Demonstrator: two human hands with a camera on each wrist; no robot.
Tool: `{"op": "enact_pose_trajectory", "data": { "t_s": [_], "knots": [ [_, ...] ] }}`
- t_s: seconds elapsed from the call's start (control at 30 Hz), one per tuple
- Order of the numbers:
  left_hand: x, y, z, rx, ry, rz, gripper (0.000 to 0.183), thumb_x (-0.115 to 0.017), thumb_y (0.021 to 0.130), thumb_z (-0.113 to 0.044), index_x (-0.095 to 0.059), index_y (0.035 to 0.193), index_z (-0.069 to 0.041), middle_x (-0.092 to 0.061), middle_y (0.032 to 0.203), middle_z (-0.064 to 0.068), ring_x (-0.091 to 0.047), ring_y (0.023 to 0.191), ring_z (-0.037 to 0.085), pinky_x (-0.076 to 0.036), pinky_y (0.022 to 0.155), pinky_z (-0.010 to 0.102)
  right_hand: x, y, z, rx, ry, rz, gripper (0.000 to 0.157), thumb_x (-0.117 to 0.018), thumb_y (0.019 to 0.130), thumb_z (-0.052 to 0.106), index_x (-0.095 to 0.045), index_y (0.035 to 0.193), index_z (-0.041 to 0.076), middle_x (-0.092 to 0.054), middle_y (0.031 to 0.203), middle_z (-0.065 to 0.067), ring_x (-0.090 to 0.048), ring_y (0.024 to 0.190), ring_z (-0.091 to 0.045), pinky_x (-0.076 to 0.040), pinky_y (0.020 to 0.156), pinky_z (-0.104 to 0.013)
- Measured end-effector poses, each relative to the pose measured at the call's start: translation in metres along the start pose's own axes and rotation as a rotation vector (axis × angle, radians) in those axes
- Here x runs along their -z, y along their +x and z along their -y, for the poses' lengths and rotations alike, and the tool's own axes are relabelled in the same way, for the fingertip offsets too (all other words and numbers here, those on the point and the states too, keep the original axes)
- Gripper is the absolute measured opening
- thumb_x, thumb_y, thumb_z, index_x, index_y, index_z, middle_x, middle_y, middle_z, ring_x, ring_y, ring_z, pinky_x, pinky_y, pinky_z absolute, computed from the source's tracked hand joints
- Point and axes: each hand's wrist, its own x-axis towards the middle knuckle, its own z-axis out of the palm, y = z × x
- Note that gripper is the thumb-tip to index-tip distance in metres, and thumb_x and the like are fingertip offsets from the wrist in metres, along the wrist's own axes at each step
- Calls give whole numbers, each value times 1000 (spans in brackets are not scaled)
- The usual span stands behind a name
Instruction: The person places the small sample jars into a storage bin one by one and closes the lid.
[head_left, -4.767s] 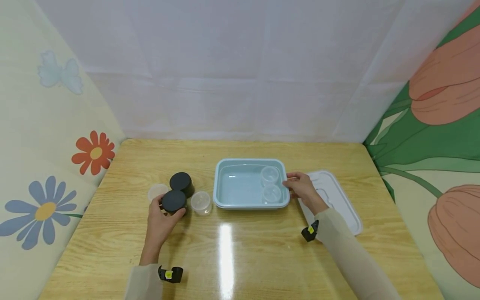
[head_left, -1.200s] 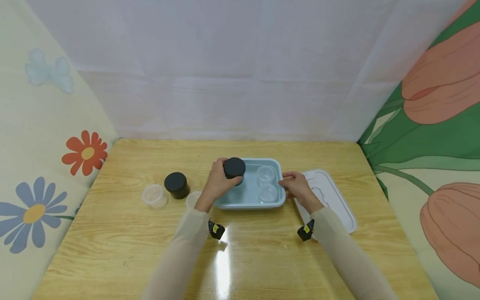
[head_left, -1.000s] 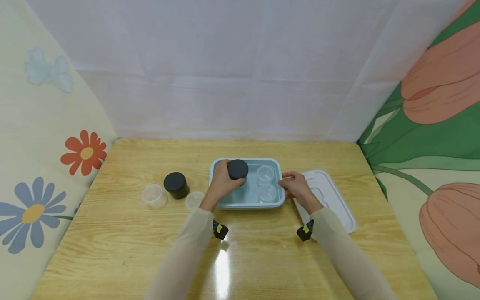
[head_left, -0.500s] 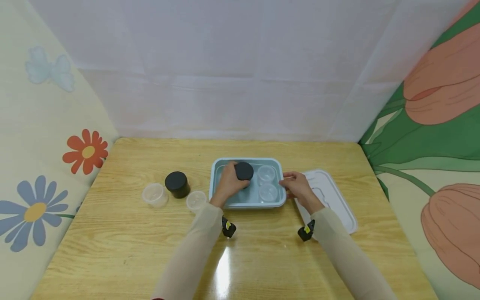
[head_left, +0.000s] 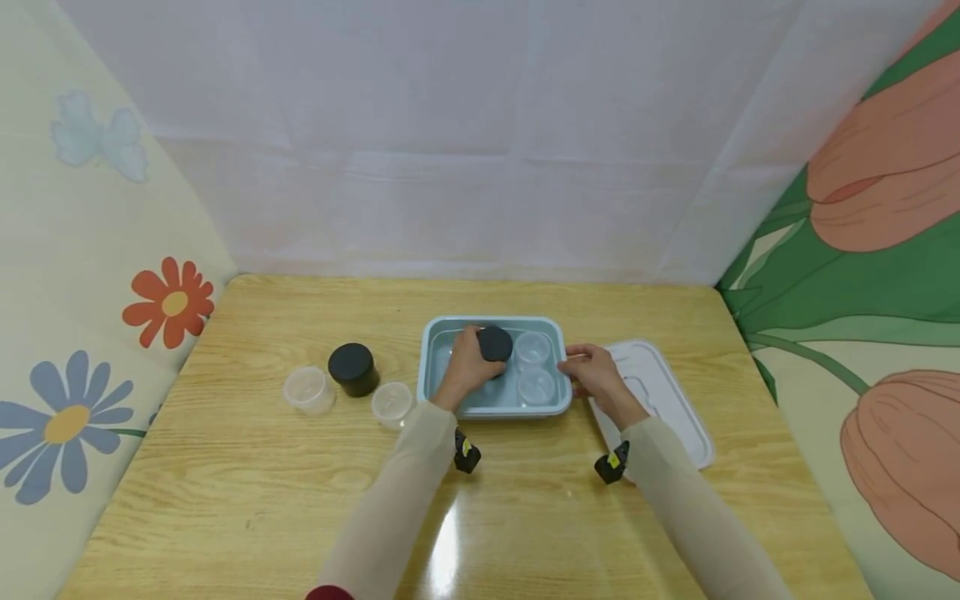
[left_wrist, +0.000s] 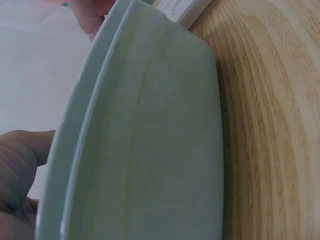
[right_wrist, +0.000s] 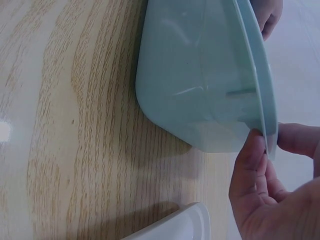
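1. Fingers of the left hand [head_left: 467, 364], in head view, clamp a black jar [head_left: 497, 343] inside the light-blue basin [head_left: 525, 412]; white cloth [head_left: 390, 150] hangs behind the wood-grain table [head_left: 247, 500].
2. Left wrist view: the basin hides the jar.
3. Right wrist view: the right hand [right_wrist: 287, 207] pinches the basin's rim.

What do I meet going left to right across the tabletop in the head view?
A clear cup, a standing black jar, a second clear cup, the left hand, the held black jar, two more clear cups inside the blue tub, the right hand, the white lid.
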Motion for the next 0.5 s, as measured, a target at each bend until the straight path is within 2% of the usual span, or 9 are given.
{"op": "enact_pose_trajectory", "data": {
  "t_s": [0.17, 0.5],
  "knots": [
    [-2, 1, 0, 22, 7, -6, 75, -77, 76, -12, -35, 136, 5, -42, 135, 30, -46, 124, 42, -39, 104, 52, 0, 1, -1, 8, 3, 3, 44, -61, 90, 14, -48, 132, 7, -58, 116, -12, -57, 82, -13, -52, 61, -25],
    [-8, 4, 0, -8, 12, -50, 73, -79, 73, -11, -38, 131, 6, -44, 131, 32, -49, 119, 44, -41, 102, 51, 1, 1, -1, 1, 6, -2, 45, -61, 90, 14, -48, 132, 7, -58, 113, -11, -58, 80, -12, -52, 62, -25]
  ]
}}
